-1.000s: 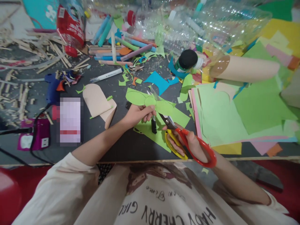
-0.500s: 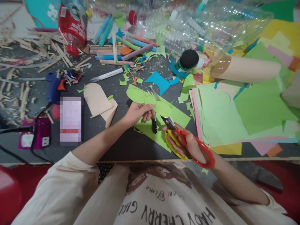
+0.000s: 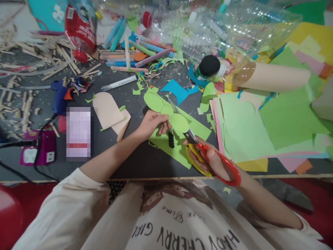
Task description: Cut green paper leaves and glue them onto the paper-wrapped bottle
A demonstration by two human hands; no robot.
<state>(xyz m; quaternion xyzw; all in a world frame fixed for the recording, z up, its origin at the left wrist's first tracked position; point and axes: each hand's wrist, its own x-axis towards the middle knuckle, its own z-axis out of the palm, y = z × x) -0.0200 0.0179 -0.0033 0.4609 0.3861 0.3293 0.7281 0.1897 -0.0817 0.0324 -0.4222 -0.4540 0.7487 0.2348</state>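
Between thumb and fingers, my left hand [image 3: 154, 124] pinches a light green paper cutout [image 3: 179, 122] near its round centre. The cutout has an oval lobe on either side of a small circle, with drawn outlines. My right hand [image 3: 205, 156] grips scissors [image 3: 199, 144] with one red and one yellow handle. Their blades reach up to the right lobe and are partly hidden by it. Below the cutout lies a larger green paper sheet [image 3: 179, 156]. On it, under my left fingers, rests a black-handled tool [image 3: 171, 138], its upper part hidden.
Beige paper pieces [image 3: 108, 113] lie to the left, beyond them a blue glue gun [image 3: 59, 95]. Stacked coloured paper [image 3: 249, 128] fills the right. A marker [image 3: 119, 82], blue scraps [image 3: 175, 91], a black-capped jar [image 3: 209, 66] and plastic bottles [image 3: 166, 27] lie farther back.
The cutout has turned slightly clockwise in my left hand and now looks free of paper around its left lobe. The scissors have shifted a little right, and their blades look closer together.
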